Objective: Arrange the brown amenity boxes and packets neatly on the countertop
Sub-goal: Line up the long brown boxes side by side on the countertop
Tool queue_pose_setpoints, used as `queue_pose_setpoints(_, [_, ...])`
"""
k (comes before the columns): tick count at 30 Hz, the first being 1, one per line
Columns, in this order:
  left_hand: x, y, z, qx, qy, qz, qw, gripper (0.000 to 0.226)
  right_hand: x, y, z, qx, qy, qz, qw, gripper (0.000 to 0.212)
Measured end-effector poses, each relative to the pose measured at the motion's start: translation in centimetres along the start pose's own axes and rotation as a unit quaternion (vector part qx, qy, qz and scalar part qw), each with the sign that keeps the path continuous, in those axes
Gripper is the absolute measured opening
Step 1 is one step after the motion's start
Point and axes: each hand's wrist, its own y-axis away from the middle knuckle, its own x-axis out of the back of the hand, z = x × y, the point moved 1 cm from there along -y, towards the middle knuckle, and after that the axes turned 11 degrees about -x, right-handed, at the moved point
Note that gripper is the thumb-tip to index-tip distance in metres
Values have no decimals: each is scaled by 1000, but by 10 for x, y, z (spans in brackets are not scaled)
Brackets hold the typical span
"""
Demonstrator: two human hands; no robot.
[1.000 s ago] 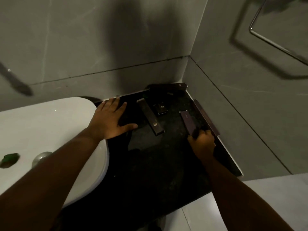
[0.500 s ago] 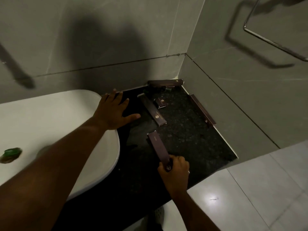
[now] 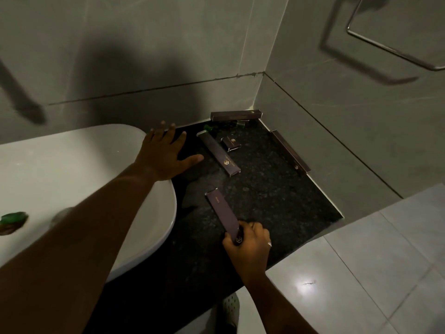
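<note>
On the dark speckled countertop (image 3: 277, 203) lie several brown amenity boxes. My right hand (image 3: 250, 247) grips the near end of a long brown box (image 3: 222, 212) that rests on the counter near its front edge. Another long box (image 3: 220, 156) lies diagonally in the middle, with a small square box (image 3: 231, 143) beside it. One long box (image 3: 236, 115) lies along the back wall and another (image 3: 290, 151) along the right wall. My left hand (image 3: 165, 154) rests flat, fingers spread, on the basin's edge and the counter.
A white basin (image 3: 72, 179) fills the left, with a green item (image 3: 13, 218) inside. A small green thing (image 3: 207, 127) lies near the back. Grey tiled walls enclose the corner; a metal towel rail (image 3: 385, 47) hangs at the right. Light floor tiles (image 3: 361, 273) lie below.
My right hand has carried the long brown box from beside the right wall toward the counter's front edge. The left hand has stayed put.
</note>
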Motion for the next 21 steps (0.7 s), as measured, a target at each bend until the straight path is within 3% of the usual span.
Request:
queue_pose_setpoints(13, [5,1,3,0,1,4,1000,105,-1,1,2,0,-9,-10,1000,47])
queue_pose_setpoints(18, [4,0,2,-2,-3,4,1000,106,4,-10,0,-60,-88,-28,994,72])
queue_pose_setpoints(21, [1,-1,0,1,-3,16,1000,106,10,-55,-12,-73,-94,-25,993,74])
